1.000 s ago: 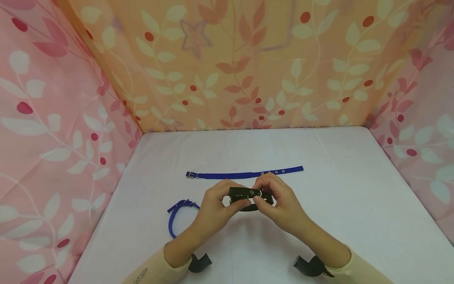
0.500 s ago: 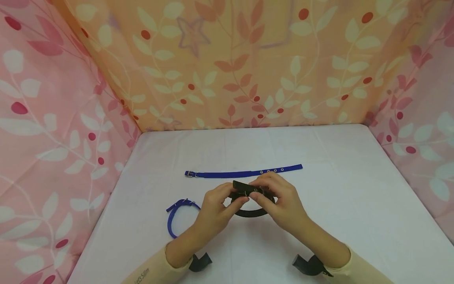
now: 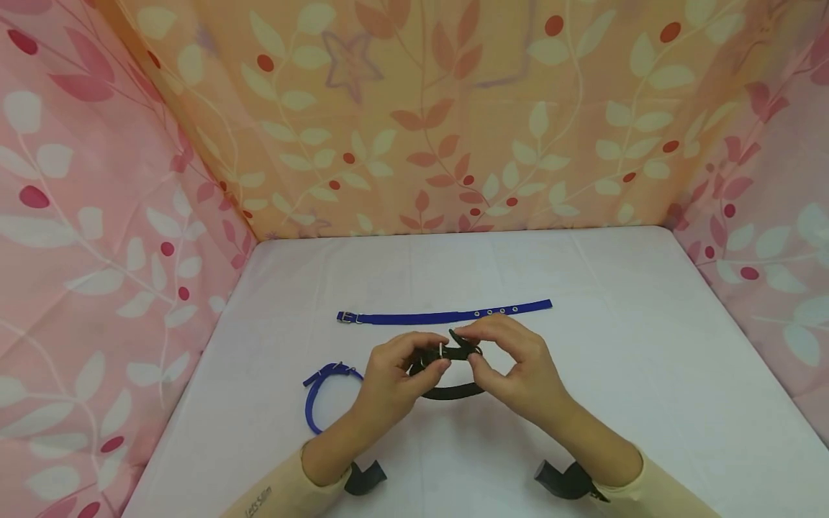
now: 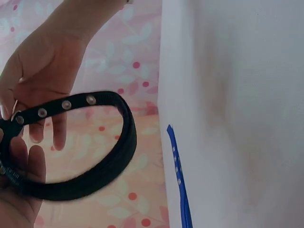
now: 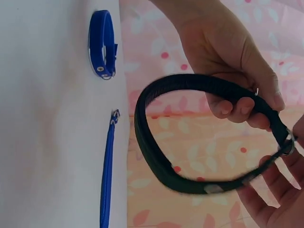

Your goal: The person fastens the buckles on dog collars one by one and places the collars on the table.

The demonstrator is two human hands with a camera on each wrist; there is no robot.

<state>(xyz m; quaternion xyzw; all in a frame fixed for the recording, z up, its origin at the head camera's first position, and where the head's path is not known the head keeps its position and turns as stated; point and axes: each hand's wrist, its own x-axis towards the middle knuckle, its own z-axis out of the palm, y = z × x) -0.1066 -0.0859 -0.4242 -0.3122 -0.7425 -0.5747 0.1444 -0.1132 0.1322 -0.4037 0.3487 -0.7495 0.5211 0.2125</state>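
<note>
A black collar with metal eyelets is held as a loop above the white table, between both hands. My left hand grips the buckle end of the black collar, fingers curled round the strap. My right hand pinches the free strap end near the buckle. In the left wrist view the collar curves out from the hands, eyelets showing. A straight blue collar lies flat just beyond the hands. A looped blue collar lies left of my left hand.
Patterned fabric walls close the table on the left, back and right. The straight blue collar and the looped blue collar also show in the right wrist view. Black wrist straps sit at both cuffs.
The black collar has turned in the hands so its loop now opens toward me and hangs lower. The strap tip sticks up by the buckle. Both hands shifted slightly.
</note>
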